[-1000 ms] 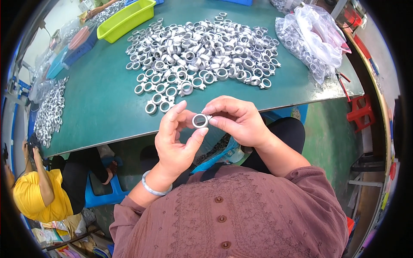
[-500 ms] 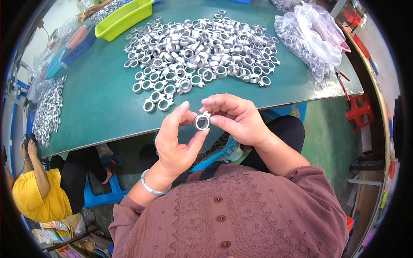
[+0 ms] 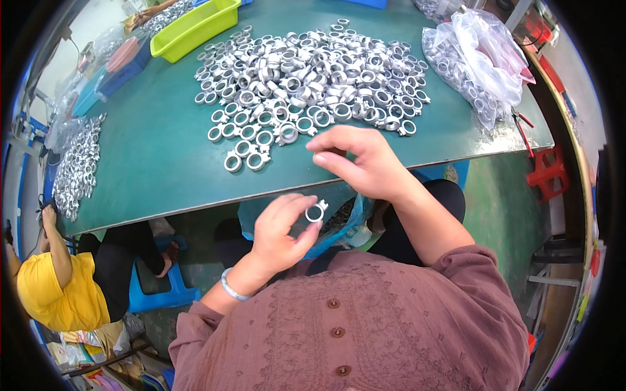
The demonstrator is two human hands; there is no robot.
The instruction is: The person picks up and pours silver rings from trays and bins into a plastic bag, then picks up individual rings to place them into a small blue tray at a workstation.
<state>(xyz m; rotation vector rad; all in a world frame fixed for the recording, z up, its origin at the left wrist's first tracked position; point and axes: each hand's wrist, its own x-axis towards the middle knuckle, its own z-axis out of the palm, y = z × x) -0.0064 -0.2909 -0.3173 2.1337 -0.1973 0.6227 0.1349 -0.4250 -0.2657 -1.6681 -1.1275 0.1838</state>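
Note:
A grey metal ring clamp with a small lug (image 3: 315,212) is pinched between the thumb and fingers of my left hand (image 3: 280,231), below the table's near edge. My right hand (image 3: 365,159) hovers at the table edge, up and to the right of it, fingers bent, thumb and index tip slightly apart; I see nothing between them. Beyond both hands, a big pile of similar metal rings (image 3: 306,75) covers the middle of the green table (image 3: 156,150). Under my hands a blue plastic bag (image 3: 355,225) hangs open, with dark pieces inside that I cannot make out.
A yellow-green basket (image 3: 195,32) stands at the far left, near blue trays (image 3: 124,68). More small metal parts (image 3: 77,173) lie along the left edge. To the right are a clear bag of rings (image 3: 479,65) and red-handled pliers (image 3: 523,133). A person in yellow (image 3: 62,287) sits at left.
My hands have parted. The left has moved down toward the bag with the ring; the right has let go of it and risen slightly to the table edge.

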